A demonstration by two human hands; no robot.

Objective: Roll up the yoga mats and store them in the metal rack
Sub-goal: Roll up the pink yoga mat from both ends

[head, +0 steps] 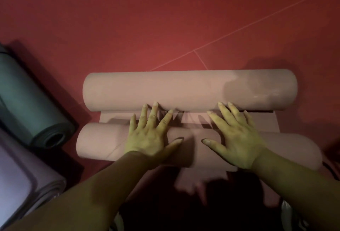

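Both hands lie flat with fingers spread, gripping nothing: the left hand (149,135) and the right hand (237,138) press palms-down on the near roll (99,140) of a pink mat (184,90), low in the centre of the frame, with their fingertips touching the far roll (184,90) just above. A short flat strip (257,122) of mat shows between the two rolls, so it seems to be curled from both ends, or else two mats are involved; I cannot tell which. The likely trouble is a loose or skewed roll: with only open palms on it, uneven pressure could let one end creep ahead, and the coil could spring open when released. The pink surface looks smooth, matte and thick. At the left edge lie a grey-green rolled mat (27,98) and, below it, a lilac mat (22,181). All rest on the red floor (165,19). No metal rack is in view.
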